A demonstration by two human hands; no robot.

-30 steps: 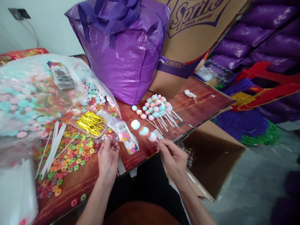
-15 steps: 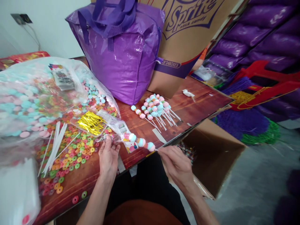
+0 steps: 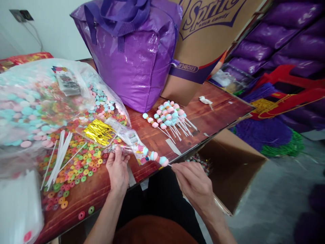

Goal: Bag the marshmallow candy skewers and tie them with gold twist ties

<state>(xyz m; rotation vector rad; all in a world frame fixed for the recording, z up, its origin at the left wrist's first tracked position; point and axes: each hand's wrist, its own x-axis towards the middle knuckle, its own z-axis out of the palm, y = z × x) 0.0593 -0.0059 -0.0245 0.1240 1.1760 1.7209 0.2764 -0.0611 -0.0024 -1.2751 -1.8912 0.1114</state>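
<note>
My right hand (image 3: 191, 181) pinches the white stick of a candy skewer (image 3: 154, 156) with pastel pink, blue and white pieces. The skewer's tip lies at the mouth of a small clear printed bag (image 3: 132, 148), which my left hand (image 3: 117, 168) pinches at its edge over the wooden table (image 3: 203, 118). Both hands are closed on what they hold. A pile of finished candy skewers (image 3: 169, 117) lies further back on the table.
Loose ring candies (image 3: 76, 169), white sticks (image 3: 57, 159), gold twist ties (image 3: 99, 132) and a big clear bag of candy discs (image 3: 30, 101) fill the left. A purple bag (image 3: 132, 57) and a cardboard carton (image 3: 203, 37) stand behind. An open box (image 3: 228, 169) sits below the table's edge.
My right hand has brought the skewer down and left, from above the table to the mouth of the clear bag. My left hand has stayed on the bag.
</note>
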